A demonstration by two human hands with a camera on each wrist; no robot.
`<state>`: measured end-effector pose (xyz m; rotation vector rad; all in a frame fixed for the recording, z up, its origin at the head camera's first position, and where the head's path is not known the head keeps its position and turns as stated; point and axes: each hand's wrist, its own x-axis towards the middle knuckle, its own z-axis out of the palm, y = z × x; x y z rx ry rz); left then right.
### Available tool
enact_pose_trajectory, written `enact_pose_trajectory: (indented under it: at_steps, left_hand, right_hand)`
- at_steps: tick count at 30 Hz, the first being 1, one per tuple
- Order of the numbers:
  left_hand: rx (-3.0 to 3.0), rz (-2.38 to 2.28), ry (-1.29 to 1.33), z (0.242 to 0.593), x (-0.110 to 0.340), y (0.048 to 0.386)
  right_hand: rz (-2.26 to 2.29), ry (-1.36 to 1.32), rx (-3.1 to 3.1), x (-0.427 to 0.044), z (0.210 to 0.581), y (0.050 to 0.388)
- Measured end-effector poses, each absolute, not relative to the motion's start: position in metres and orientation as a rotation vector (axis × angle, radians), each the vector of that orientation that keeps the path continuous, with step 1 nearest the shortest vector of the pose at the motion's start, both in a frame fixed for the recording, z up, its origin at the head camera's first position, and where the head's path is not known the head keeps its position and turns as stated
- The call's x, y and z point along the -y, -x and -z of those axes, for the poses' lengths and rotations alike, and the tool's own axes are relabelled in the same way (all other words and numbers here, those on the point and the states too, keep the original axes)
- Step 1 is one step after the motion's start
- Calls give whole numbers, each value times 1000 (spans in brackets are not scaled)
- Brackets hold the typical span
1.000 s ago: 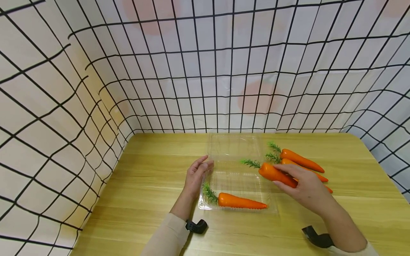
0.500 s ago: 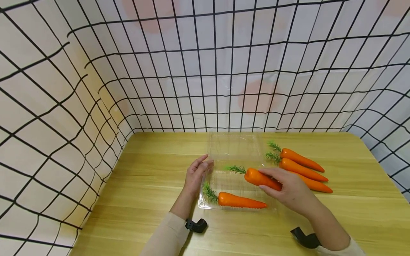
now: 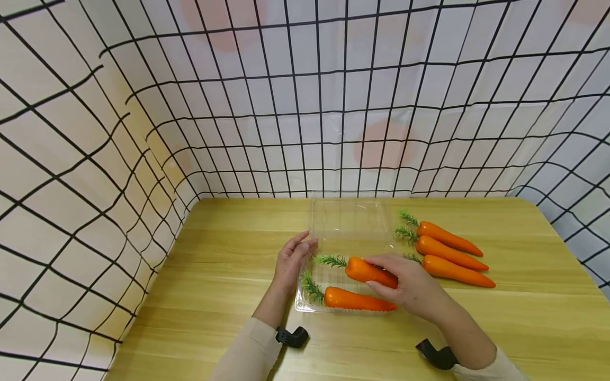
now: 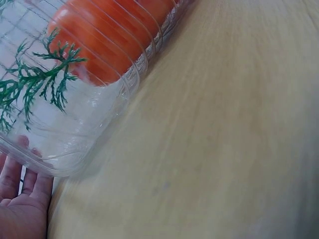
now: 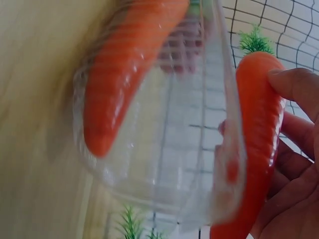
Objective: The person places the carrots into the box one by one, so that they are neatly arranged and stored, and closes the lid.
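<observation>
Smoothly tapered carrot, gripped by right hand, over ribbed clear box

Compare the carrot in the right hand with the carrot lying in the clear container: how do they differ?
The held carrot is gripped by the right hand; the boxed carrot is not held. The held carrot is raised over the clear container; the boxed carrot lies inside it. In the head view, the held carrot's tip is hidden, while the boxed carrot shows nearly whole. Both are orange and leafy-topped.
</observation>
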<state>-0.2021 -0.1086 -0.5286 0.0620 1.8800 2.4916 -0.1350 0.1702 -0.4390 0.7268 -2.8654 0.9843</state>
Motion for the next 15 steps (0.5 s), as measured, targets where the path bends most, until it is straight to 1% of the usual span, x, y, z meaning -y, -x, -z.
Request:
enact_pose_trajectory:
  at_steps: [9, 15]
  left_hand:
    - [-1887, -2484, -115, 532, 110, 204]
    - [-1940, -2474, -121, 530, 109, 202]
  right_hand:
    - [-946, -859, 2859, -156, 451, 140]
    - [-966, -887, 2832, -150, 456, 141]
